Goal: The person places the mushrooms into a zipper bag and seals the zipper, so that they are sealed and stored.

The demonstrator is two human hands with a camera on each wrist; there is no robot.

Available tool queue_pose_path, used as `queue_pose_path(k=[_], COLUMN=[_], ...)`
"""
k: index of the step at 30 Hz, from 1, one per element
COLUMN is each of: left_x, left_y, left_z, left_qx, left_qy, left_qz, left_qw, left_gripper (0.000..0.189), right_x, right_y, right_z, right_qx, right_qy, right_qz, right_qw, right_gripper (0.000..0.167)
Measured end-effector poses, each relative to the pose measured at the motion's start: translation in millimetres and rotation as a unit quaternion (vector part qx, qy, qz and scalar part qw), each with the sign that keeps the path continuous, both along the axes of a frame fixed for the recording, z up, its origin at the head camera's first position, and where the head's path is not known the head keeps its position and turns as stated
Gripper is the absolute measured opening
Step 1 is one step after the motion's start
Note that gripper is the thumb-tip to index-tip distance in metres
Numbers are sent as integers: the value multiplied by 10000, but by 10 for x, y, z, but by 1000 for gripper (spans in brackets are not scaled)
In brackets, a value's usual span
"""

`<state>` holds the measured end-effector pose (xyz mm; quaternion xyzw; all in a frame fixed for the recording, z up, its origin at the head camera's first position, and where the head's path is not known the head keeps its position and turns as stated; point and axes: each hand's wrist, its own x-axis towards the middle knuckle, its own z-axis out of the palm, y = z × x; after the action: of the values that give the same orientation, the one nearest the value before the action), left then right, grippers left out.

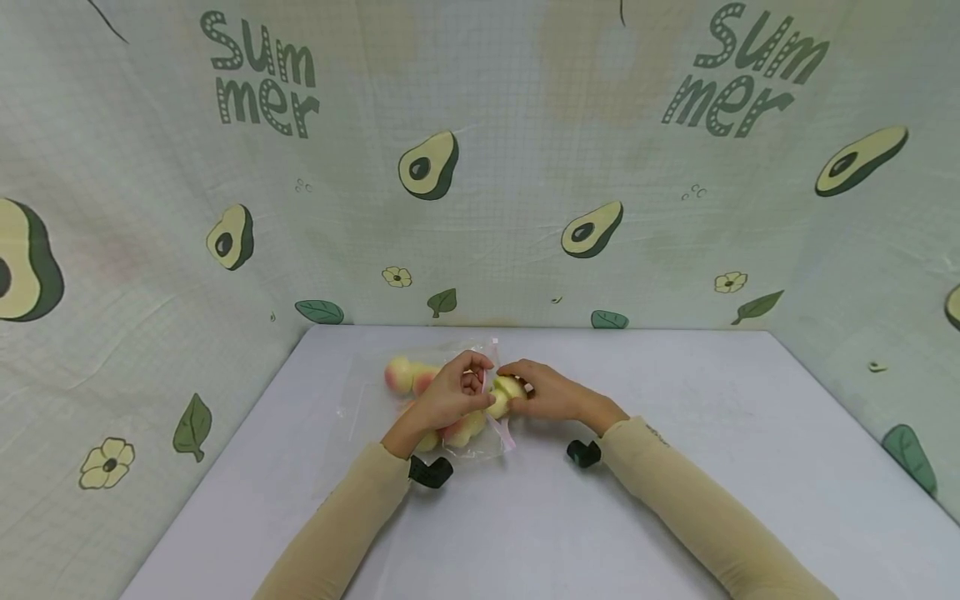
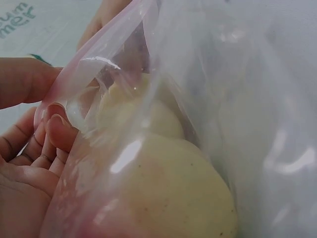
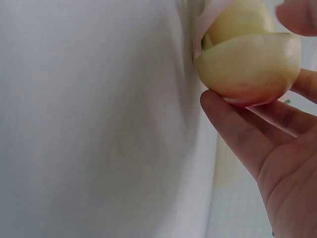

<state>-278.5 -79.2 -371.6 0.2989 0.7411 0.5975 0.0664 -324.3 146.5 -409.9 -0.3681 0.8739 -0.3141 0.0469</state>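
A clear zip bag (image 1: 360,408) with a pink-edged mouth lies on the table, holding several yellow-and-red peaches (image 1: 400,376). My left hand (image 1: 450,396) is over the bag and pinches its pink edge (image 2: 62,91) between thumb and finger. At the bag's mouth, my right hand (image 1: 555,392) grips a pale yellow peach (image 3: 252,64) with a red underside, fingers below it and thumb above. The pink strip (image 3: 212,20) of the bag runs against that peach. Through the plastic in the left wrist view, a large peach (image 2: 183,183) shows near the left fingers.
The white table (image 1: 675,500) spreads out around the bag. A dark wrist camera (image 1: 431,472) sits at the left wrist, another dark camera (image 1: 583,453) at the right. Behind the table hangs a pale cloth (image 1: 510,167) printed with avocados and leaves.
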Motion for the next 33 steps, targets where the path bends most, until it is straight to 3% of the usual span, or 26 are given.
queue_pose_path(k=[4, 12, 33], left_x=[0, -167, -157], left_y=[1, 5, -1], left_z=[4, -206, -207], left_qx=[-30, -149, -57], left_qy=[39, 2, 18], left_qz=[6, 208, 188], left_qw=[10000, 9997, 9998], left_gripper=[40, 44, 44], right_x=[5, -19, 0], right_y=[47, 104, 30], right_z=[3, -14, 42], right_qx=[-34, -263, -408], right_qy=[-155, -462, -732], right_qz=[-15, 59, 247], right_qw=[9999, 9986, 9962], right_gripper=[48, 47, 50])
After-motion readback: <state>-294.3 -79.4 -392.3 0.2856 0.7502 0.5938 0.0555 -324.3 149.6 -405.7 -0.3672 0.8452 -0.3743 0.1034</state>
